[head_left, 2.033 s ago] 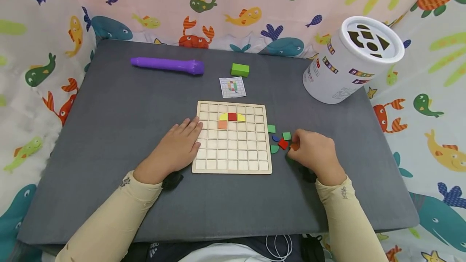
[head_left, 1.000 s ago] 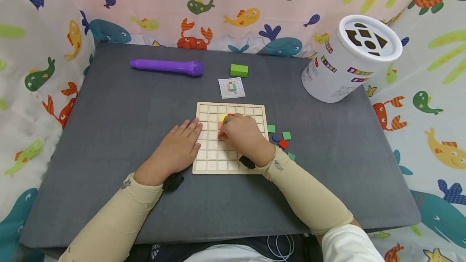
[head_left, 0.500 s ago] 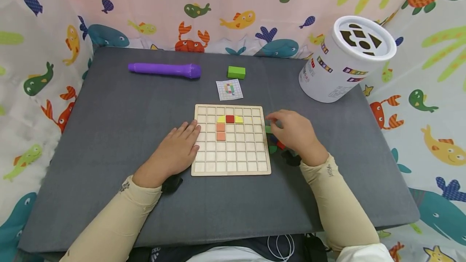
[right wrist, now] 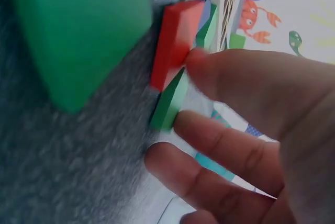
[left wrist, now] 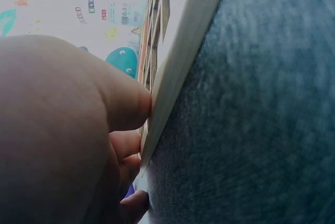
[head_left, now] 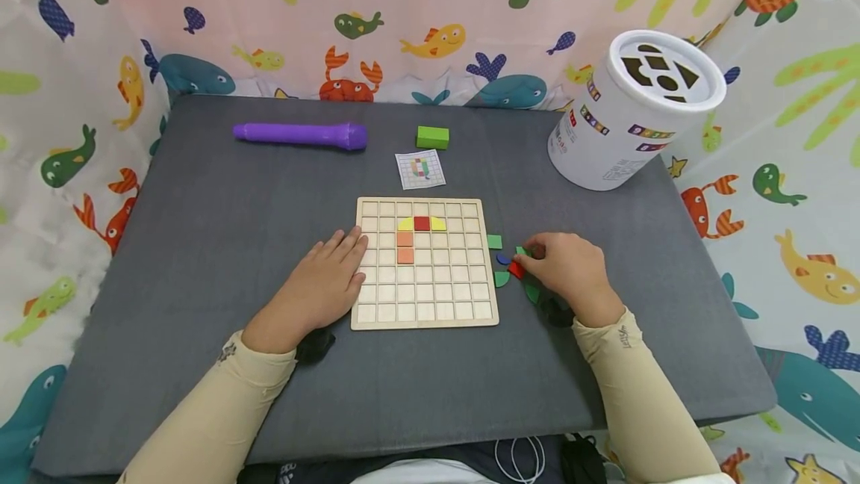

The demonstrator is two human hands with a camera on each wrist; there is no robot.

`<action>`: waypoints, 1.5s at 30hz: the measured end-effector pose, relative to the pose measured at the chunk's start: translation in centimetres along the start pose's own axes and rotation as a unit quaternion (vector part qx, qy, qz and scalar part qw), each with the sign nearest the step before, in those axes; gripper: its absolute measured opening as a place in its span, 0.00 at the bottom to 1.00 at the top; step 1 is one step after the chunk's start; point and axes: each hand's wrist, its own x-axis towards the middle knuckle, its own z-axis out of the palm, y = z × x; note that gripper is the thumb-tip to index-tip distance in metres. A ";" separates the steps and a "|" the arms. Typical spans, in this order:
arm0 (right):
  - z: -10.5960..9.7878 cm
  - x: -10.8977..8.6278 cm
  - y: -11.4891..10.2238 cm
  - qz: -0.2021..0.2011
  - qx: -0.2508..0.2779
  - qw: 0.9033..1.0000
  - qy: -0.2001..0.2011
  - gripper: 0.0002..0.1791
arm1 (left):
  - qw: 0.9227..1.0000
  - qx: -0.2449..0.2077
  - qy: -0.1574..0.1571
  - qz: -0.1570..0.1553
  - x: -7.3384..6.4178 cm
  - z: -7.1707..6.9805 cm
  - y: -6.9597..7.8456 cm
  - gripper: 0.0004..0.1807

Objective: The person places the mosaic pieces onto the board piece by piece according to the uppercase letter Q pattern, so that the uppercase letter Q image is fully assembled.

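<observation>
My left hand lies flat on the left edge of a wooden grid board, its thumb and fingertips against the rim in the left wrist view. On the board a red square sits between two yellow pieces, and two orange squares stand below the left one. To the right of the board my right hand is over loose tiles. Its thumb and index finger pinch a green tile at opposite ends in the right wrist view. The thumb also lies close to a red tile.
Beside the board lie a green tile, a blue round piece and a green quarter-round. Behind it are a pattern card, a green block and a purple microphone-shaped toy. A white tub stands at the back right.
My right hand set a second orange square under the first, then went back right to the loose tiles and down to the green one. My left hand has stayed on the board's edge.
</observation>
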 end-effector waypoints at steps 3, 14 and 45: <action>0.0 0.2 -0.5 0.009 -0.002 1.000 -0.003 0.16 | 1.000 -0.001 0.001 -0.001 -0.1 0.1 -0.1 0.36; -1.1 1.7 -2.3 0.094 0.012 0.993 -0.067 0.13 | 1.000 0.000 0.002 0.001 -0.1 0.2 -0.1 0.36; 0.8 6.2 -13.3 -0.135 -0.043 0.988 -0.060 0.09 | 1.000 0.006 0.010 0.003 -0.4 -0.3 -0.2 0.35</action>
